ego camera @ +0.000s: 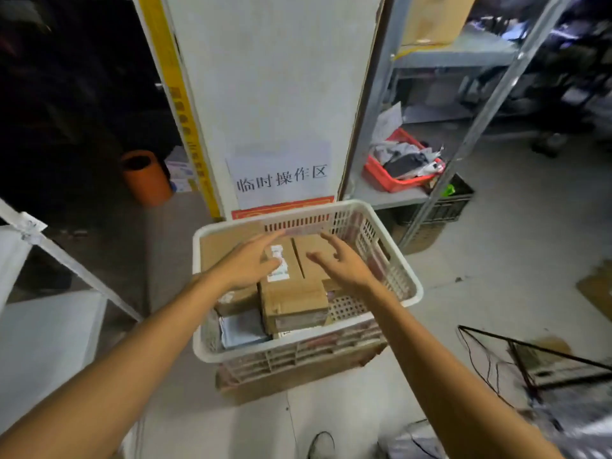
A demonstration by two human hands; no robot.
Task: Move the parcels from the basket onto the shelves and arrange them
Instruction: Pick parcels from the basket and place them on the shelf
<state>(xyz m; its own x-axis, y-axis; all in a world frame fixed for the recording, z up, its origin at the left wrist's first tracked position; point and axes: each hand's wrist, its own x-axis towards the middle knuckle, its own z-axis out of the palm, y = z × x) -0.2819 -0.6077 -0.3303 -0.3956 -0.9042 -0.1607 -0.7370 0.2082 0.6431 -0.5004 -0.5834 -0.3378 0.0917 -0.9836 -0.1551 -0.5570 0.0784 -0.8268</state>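
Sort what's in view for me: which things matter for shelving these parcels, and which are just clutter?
Job: white basket, cardboard parcels inside it, metal shelves, left hand, right hand, both open over the parcels.
Clutter: red tray, orange bin, black crate, paper sign.

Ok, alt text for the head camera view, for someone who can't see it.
A person's left hand and right hand, fingers open, hover over a labelled cardboard parcel atop others in a white basket. Behind stand a pillar with a paper sign and metal shelves holding a red tray.
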